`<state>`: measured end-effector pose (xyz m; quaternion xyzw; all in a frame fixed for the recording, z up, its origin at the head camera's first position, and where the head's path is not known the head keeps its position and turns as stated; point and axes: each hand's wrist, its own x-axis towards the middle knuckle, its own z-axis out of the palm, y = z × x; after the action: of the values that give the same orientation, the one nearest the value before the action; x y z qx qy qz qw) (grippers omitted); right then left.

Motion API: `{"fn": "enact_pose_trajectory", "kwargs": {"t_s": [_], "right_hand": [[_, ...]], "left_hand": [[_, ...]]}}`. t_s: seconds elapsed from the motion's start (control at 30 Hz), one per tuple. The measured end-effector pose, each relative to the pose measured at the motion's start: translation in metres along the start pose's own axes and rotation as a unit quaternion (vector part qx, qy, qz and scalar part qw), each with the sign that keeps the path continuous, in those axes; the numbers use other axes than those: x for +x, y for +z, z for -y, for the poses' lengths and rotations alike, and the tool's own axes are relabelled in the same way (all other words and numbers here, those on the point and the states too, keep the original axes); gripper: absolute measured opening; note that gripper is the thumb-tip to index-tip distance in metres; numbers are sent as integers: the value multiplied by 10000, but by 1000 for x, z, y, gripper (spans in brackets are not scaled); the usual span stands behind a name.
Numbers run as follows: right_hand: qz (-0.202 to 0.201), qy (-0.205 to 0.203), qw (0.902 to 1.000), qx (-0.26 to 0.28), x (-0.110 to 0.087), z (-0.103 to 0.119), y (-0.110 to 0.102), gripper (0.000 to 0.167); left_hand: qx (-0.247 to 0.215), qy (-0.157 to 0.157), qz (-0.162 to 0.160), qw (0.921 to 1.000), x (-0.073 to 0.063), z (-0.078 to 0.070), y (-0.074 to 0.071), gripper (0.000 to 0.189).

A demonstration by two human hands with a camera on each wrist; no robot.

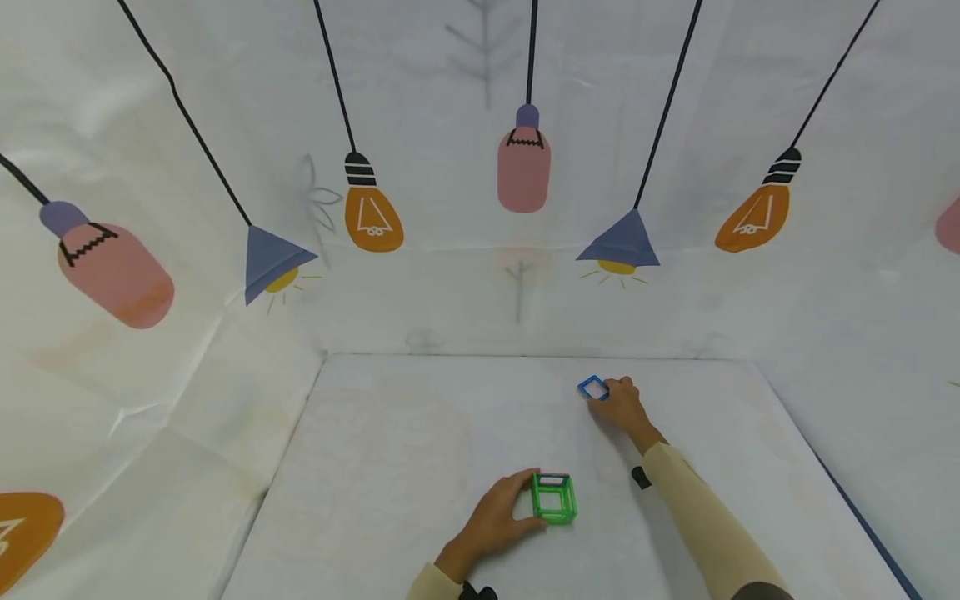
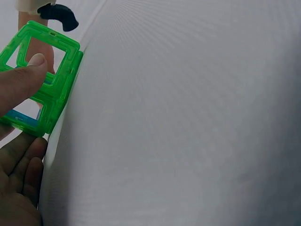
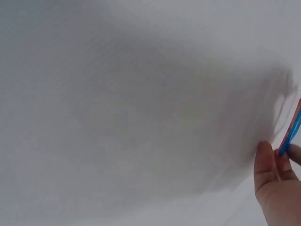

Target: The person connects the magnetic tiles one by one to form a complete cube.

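Near the front of the table, my left hand [image 1: 491, 518] grips a small cube built of see-through green magnetic tiles [image 1: 555, 517]. The left wrist view shows the thumb pressed on one green tile face [image 2: 59, 92] and the other fingers beneath it. A strip of blue shows low on the cube. Farther back and to the right, my right hand [image 1: 624, 408] pinches a blue square magnetic tile [image 1: 586, 382] by one corner. Seen edge-on in the right wrist view, the blue tile [image 3: 288, 140] has a red-orange layer against it, between thumb and fingers.
A white-covered table [image 1: 390, 467] lies under both hands. White sheeting [image 1: 450, 300] printed with lamps and bulbs rises behind it and along both sides. Black straps [image 1: 641, 477] show at both wrists, below beige sleeves [image 1: 705, 517].
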<state>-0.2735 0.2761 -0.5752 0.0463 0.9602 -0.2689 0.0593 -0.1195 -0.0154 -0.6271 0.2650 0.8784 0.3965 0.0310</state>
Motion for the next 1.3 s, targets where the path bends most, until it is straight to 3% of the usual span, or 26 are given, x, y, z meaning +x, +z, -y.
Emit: {"fn": "enact_pose_trajectory", "kwargs": {"t_s": [0.1, 0.23, 0.37, 0.57, 0.93, 1.13, 1.3], "right_hand": [[167, -135, 9997, 65, -11, -4, -6, 68], [250, -624, 9976, 145, -29, -2, -16, 65], [296, -1069, 9934, 285, -48, 7, -26, 62], [391, -1426, 9883, 378, -82, 24, -30, 56], [671, -2314, 9703, 231, -124, 48, -31, 53], [674, -2958, 9528, -150, -135, 46, -24, 54], [849, -3139, 9451, -322, -145, 46, -16, 55]], "left_hand": [[46, -12, 10, 10000, -1, 0, 2, 80], [180, 7, -112, 9998, -1, 1, 4, 79], [224, 23, -206, 9995, 1, 1, 3, 78], [210, -78, -91, 9997, 1, -1, -1, 76], [-68, -428, 112, 9990, 0, -6, -2, 76], [-55, -369, 87, 9993, 0, -6, -3, 75], [-65, -281, 58, 9996, 0, -5, -2, 75]]}}
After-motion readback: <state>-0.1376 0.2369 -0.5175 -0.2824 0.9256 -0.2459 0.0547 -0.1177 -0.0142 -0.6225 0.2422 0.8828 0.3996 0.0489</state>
